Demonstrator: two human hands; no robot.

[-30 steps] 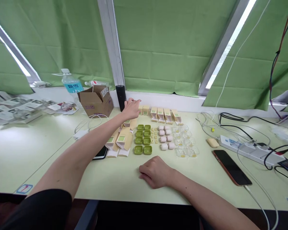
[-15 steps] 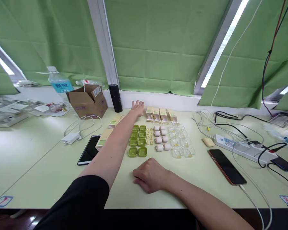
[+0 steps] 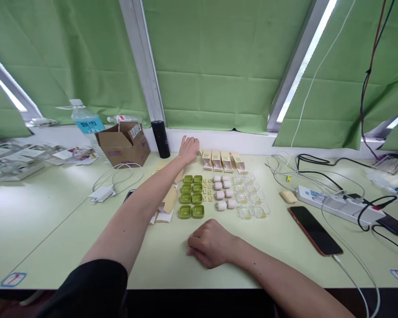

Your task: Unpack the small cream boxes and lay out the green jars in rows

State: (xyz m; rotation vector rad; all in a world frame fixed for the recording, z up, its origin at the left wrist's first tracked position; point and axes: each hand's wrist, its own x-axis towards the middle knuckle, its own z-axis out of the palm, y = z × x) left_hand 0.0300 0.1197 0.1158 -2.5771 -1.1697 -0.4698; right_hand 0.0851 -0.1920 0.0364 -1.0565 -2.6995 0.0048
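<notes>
My left hand [image 3: 189,150] reaches to the back of the table, fingers curled round a small cream carton [image 3: 199,148] that is mostly hidden behind it. To its right stands a row of cream cartons [image 3: 220,161] with flaps at the front. My right hand [image 3: 210,244] rests on the table near the front, fingers curled in, with nothing visible in them. Between the hands lie rows of green square dishes [image 3: 191,212], tiny yellowish pieces [image 3: 207,190], pale pink-white cylinders [image 3: 220,205] and clear containers [image 3: 246,212]. More cartons with open flaps [image 3: 168,203] lie partly under my left forearm.
A brown cardboard box [image 3: 122,145], a black bottle [image 3: 161,139] and a large water bottle [image 3: 88,121] stand at the back left. A white charger [image 3: 102,194] with cable lies nearer. On the right are a phone [image 3: 315,229], a power strip [image 3: 340,205] and tangled cables.
My left forearm has swung left, exposing the open-flapped cartons beside the green dishes. The left fingers, spread before, are now curled. My right hand stays nearly where it was.
</notes>
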